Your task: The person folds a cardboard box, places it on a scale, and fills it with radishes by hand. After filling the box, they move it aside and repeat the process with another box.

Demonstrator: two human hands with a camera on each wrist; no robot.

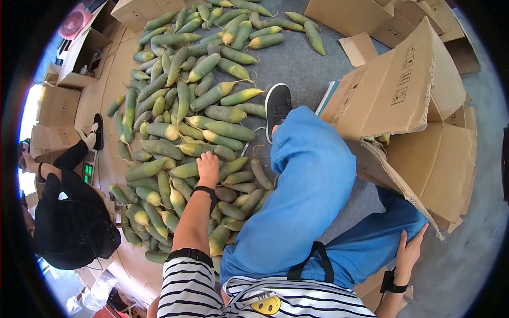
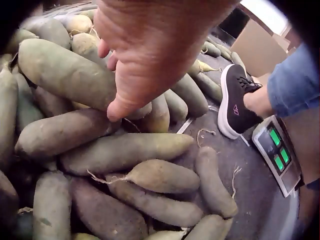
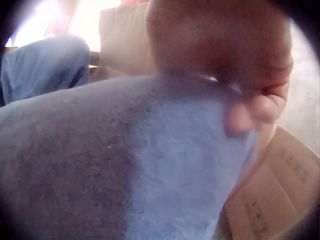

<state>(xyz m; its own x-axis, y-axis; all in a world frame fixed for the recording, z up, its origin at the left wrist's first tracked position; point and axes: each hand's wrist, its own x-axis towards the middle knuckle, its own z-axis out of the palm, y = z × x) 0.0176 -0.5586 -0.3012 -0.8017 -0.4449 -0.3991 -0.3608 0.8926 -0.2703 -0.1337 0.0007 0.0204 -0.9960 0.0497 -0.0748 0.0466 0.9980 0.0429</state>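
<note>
My left hand (image 1: 208, 168) is low over a pile of green radishes (image 1: 214, 95). In the left wrist view, the thumb and fingertips of this hand (image 2: 150, 55) lie on either side of the end of a large green radish (image 2: 65, 70), gripping it where it lies in the pile; the palm hides part of that end. My right hand (image 1: 409, 253) rests on the knee in blue jeans, holding nothing. Up close in the right wrist view, the same hand (image 3: 225, 55) has its fingers bent over the jeans (image 3: 175, 165).
Open cardboard boxes (image 1: 389, 90) stand right of my legs, others at the top. My shoe (image 1: 278, 108) is beside the pile's right edge. A person in black (image 1: 74, 222) sits at the left, near a scale with green displays (image 1: 88, 172).
</note>
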